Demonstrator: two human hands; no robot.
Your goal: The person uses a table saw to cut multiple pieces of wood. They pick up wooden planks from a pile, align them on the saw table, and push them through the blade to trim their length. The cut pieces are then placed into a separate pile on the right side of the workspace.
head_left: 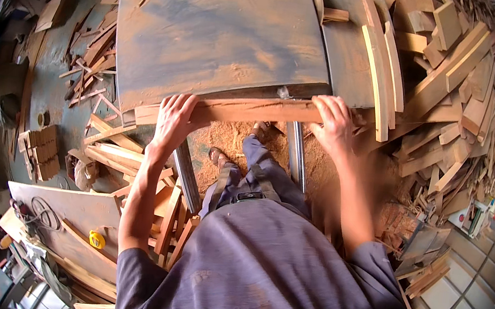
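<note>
Holding a beam (pixel 250 108) along the near edge of the worktop (pixel 220 32); hard to tell whether resting on it. Gripping near the beam's left end with the left hand (pixel 171 122), and farther right with the right hand (pixel 333 127). Pinching the beam on both sides with bent fingers, hooked over its upper face. Just right of the right hand, pale strips (pixel 377 78); farther right, a heap of offcuts (pixel 427 154). Below the beam, sawdust (pixel 225 136) on the floor.

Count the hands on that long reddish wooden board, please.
2: the left hand near the left end of the wooden board, the right hand toward its right end.
</note>
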